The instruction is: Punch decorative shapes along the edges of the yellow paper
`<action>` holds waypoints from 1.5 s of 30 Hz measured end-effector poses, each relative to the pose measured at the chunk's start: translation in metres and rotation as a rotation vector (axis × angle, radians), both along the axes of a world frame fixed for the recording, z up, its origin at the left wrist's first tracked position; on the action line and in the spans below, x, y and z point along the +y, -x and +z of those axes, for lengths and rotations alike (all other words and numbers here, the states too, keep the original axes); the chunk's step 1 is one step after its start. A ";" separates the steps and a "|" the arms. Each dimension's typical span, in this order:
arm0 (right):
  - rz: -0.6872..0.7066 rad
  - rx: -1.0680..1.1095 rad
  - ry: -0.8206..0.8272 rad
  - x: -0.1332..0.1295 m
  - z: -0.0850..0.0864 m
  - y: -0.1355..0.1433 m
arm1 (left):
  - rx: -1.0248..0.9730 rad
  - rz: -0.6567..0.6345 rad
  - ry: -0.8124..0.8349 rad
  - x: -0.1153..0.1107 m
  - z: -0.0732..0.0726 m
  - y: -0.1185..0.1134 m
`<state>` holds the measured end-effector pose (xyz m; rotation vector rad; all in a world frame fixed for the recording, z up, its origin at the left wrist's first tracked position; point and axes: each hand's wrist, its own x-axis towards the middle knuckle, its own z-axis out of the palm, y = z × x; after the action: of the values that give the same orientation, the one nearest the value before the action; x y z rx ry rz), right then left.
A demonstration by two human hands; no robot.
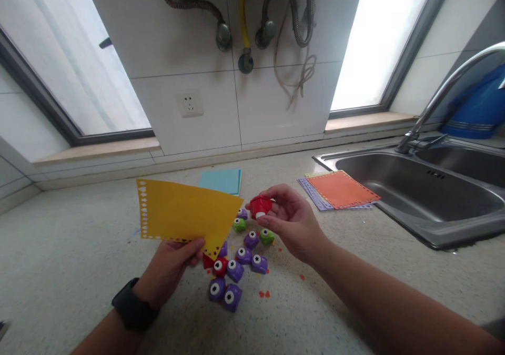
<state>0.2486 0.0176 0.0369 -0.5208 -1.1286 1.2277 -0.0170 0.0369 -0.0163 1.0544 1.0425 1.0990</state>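
Pinched between thumb and fingers of my left hand [179,255] is a yellow sheet of paper [185,210], held up off the counter at its lower edge. Small shapes are punched out along its left and lower edges. My right hand [290,215] grips a red craft punch [260,206] with a white part, close to the sheet's right corner and apart from it. Under and between my hands lie several small punches: purple ones [232,297], green ones [267,235] and a red one [220,266]. Part of this group is hidden behind the sheet.
Light blue sheets [221,180] lie behind the yellow paper. To the right, an orange punched sheet [343,188] tops a stack beside the steel sink [437,229] with its faucet [437,94]. Orange paper bits [264,294] dot the counter [90,271].
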 end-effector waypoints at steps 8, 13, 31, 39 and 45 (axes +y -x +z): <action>-0.043 -0.017 0.018 -0.001 -0.002 0.001 | 0.021 -0.001 -0.003 0.000 0.002 -0.001; -0.016 -0.017 -0.069 -0.002 -0.003 0.002 | 0.023 0.001 -0.005 0.000 0.000 0.000; 0.013 -0.184 -0.079 -0.003 -0.004 0.004 | 0.102 -0.046 -0.041 0.000 -0.003 0.002; 0.075 -0.250 0.213 0.000 -0.010 0.009 | 0.204 -0.060 -0.091 -0.003 0.002 -0.002; 0.122 -0.336 0.287 0.000 -0.008 0.009 | 0.393 -0.045 -0.130 -0.007 0.013 -0.008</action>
<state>0.2397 0.0179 0.0290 -0.9128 -1.2854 1.4550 -0.0086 0.0301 -0.0038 1.4305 1.2606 0.9531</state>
